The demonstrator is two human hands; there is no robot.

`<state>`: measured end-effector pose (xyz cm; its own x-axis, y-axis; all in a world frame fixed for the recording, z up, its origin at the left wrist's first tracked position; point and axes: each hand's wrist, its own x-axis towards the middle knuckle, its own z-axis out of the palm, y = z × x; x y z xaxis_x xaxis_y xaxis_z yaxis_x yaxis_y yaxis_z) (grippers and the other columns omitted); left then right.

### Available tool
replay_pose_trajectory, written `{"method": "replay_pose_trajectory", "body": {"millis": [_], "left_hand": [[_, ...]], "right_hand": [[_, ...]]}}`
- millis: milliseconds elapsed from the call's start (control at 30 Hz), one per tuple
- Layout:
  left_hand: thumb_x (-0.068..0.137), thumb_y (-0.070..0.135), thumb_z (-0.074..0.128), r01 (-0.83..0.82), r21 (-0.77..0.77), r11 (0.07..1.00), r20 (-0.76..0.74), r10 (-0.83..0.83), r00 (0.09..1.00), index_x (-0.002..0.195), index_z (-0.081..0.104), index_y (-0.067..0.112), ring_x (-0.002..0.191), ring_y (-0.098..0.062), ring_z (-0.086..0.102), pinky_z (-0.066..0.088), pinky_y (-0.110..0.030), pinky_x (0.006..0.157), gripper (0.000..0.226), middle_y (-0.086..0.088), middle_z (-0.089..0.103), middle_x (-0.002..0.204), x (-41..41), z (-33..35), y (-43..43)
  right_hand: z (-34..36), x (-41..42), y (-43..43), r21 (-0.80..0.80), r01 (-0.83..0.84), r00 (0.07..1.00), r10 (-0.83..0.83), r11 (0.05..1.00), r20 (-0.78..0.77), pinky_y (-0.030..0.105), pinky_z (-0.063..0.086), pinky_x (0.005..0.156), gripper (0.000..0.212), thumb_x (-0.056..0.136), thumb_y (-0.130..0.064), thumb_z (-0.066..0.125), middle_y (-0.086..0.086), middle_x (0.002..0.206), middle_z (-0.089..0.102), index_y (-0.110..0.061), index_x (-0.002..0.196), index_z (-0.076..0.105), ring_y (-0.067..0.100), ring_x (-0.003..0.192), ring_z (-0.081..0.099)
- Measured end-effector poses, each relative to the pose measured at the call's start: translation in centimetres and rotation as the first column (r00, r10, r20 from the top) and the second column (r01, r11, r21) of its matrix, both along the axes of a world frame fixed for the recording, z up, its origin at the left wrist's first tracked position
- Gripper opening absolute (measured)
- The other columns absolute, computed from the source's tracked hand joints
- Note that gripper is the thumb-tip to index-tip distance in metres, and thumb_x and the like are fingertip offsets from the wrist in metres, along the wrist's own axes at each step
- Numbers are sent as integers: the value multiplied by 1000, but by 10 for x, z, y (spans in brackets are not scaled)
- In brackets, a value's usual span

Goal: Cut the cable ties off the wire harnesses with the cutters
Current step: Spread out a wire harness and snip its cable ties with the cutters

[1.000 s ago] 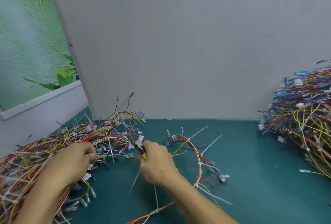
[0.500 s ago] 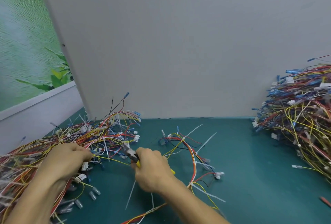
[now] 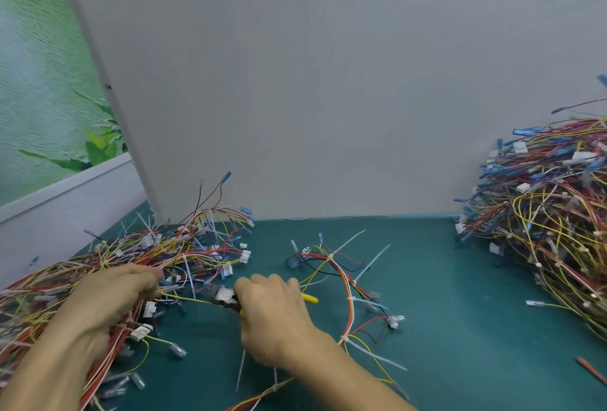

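My left hand grips a bundle of coloured wires at the near edge of the big harness pile on the left. My right hand holds the yellow-handled cutters, whose dark jaws point left toward a yellow wire stretched from my left hand. One yellow handle tip sticks out past my knuckles. A single harness with white cable ties on it lies on the green mat just right of my right hand.
A tall heap of harnesses fills the right side. Loose cut ties lie on the teal mat near my wrist. A grey board stands behind the mat. A red object lies at the right edge.
My right hand with the cutters has moved slightly left and toward me, bringing the jaws up to the yellow wire. My left hand keeps its hold on the pile.
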<state>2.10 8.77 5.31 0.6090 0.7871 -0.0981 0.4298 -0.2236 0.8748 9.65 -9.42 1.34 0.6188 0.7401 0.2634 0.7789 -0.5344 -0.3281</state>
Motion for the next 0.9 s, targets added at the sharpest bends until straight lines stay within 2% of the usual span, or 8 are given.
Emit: {"method": "replay_pose_trajectory", "body": {"millis": [300, 400, 500, 567, 633, 700, 767, 900], "left_hand": [[74, -7, 72, 137, 206, 969, -133, -111, 985, 69, 74, 19, 70, -19, 54, 39, -29, 64, 26, -1, 65, 74, -1, -7, 9], [80, -2, 70, 68, 321, 945, -198, -3, 980, 68, 66, 25, 77, -23, 55, 43, -34, 74, 29, -3, 63, 81, 2, -12, 19], [86, 6, 63, -28, 502, 864, -254, 178, 951, 84, 64, 25, 84, -28, 59, 50, -47, 84, 19, -8, 64, 95, -1, -18, 29], [82, 15, 70, 55, 609, 791, -365, 218, 905, 106, 65, 17, 93, -33, 61, 51, -49, 85, 24, -14, 66, 108, -1, -18, 31], [77, 27, 77, 202, 629, 751, -488, 179, 854, 122, 59, 10, 107, -34, 59, 49, -47, 91, 51, -16, 62, 123, -1, -7, 20], [73, 35, 81, 279, 610, 742, -511, 99, 854, 131, 54, 9, 117, -34, 55, 45, -44, 95, 69, -15, 57, 132, -4, 13, -2], [72, 42, 79, 346, 632, 694, -494, 17, 869, 130, 55, 13, 115, -30, 55, 44, -40, 92, 69, -11, 59, 130, -7, 29, -28], [82, 58, 61, 556, 591, 585, -515, -257, 818, 115, 63, 34, 110, -7, 58, 43, -25, 85, 41, 15, 64, 118, -6, 42, -94]], "right_hand": [[5, -6, -9, -152, -76, 925, 127, 985, 359, 35, 34, 67, 28, 66, -20, 71, -3, 85, 58, -22, 88, 54, 22, 78, 51], [5, -13, -13, -206, -124, 886, 202, 971, 418, 28, 36, 60, 24, 63, -31, 67, -11, 76, 54, -30, 82, 53, 13, 69, 50], [12, -17, -27, -221, -163, 923, 228, 962, 310, 35, 29, 66, 20, 75, -25, 66, -3, 87, 56, -22, 90, 53, 23, 80, 50], [24, -12, -40, -117, -249, 968, 250, 961, -3, 38, 30, 73, 15, 88, -29, 61, 9, 98, 59, -19, 92, 51, 31, 91, 51], [35, 0, -54, 104, -117, 958, 140, 988, -251, 37, 38, 76, 18, 92, -38, 57, 9, 103, 63, -25, 87, 46, 30, 96, 55], [45, 25, -68, 137, 186, 979, -171, 973, -111, 38, 37, 74, 20, 93, -39, 53, 7, 103, 65, -26, 85, 41, 31, 98, 57], [48, 49, -79, 64, 428, 901, -431, 901, 48, 39, 31, 73, 18, 93, -37, 50, 6, 105, 65, -24, 85, 40, 32, 102, 57], [36, 81, -79, -188, 488, 851, -512, 853, -116, 35, 34, 76, 19, 90, -35, 54, 8, 101, 59, -19, 88, 43, 32, 96, 56]]}}
